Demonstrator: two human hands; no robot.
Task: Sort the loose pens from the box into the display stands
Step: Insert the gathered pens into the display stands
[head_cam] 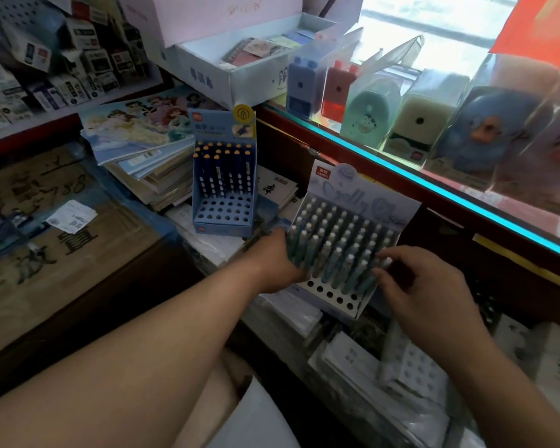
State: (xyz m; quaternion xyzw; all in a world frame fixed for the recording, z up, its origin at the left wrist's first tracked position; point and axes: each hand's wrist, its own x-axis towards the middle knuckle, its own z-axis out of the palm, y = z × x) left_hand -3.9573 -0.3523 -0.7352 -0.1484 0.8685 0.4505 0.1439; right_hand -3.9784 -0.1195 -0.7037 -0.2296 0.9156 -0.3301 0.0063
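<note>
My left hand (272, 263) grips the white display stand (362, 202) by its left side; my right hand (424, 286) pinches a pen (386, 262) in its right column.

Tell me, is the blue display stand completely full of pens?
No, the blue display stand holds pens only in its back rows; the front holes are empty.
</note>
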